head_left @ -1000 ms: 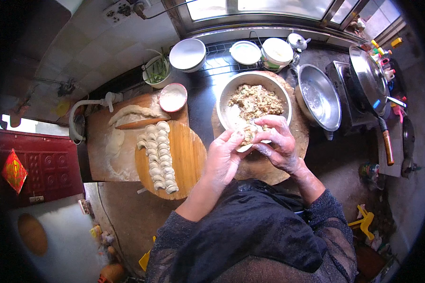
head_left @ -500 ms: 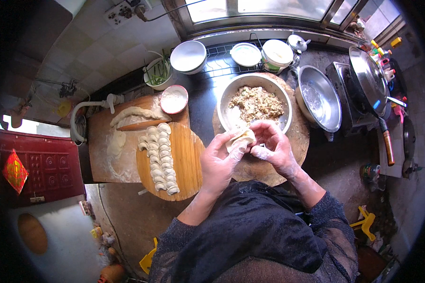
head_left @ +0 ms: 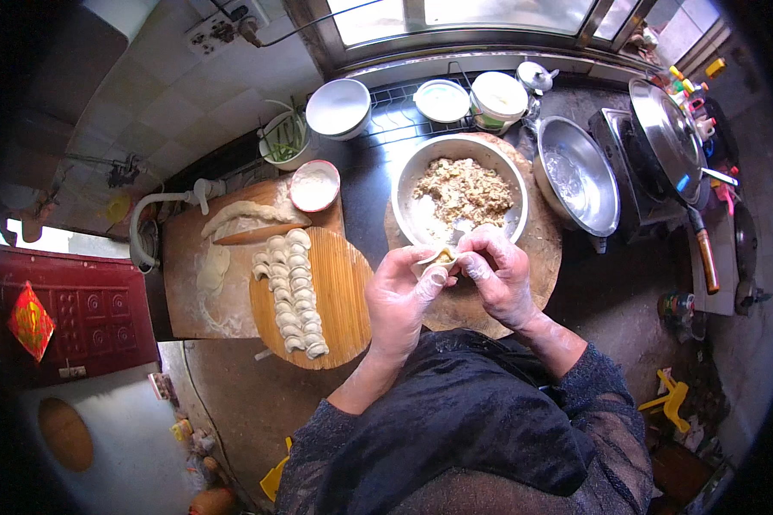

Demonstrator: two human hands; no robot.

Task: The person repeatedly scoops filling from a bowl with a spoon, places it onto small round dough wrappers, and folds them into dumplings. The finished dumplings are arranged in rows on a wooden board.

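Between both hands is a dumpling (head_left: pixel 439 260), its wrapper folded up around some filling that still shows at the top. My left hand (head_left: pixel 401 287) cups it from the left, fingers and thumb closed on it. The fingertips of my right hand (head_left: pixel 500 273) pinch the wrapper's right edge; flour coats the fingers. Just beyond my hands stands a metal bowl (head_left: pixel 401 195) of minced filling (head_left: pixel 465 194), resting on a round wooden chopping block (head_left: pixel 543 266). To the left, rows of finished dumplings (head_left: pixel 294 296) lie on a round wooden board (head_left: pixel 345 296).
A floured rectangular board (head_left: pixel 185 296) at left carries a dough roll (head_left: pixel 245 212), a rolling pin (head_left: pixel 258 233) and a bowl of flour (head_left: pixel 314 186). A steel basin (head_left: pixel 580 180) and a lidded pan (head_left: pixel 668 137) on a stove stand at right. Bowls line the back.
My right fingers have closed in from a looser, raised pose to pinch the wrapper edge. The dumpling has tipped so its open top shows. The view has shifted slightly.
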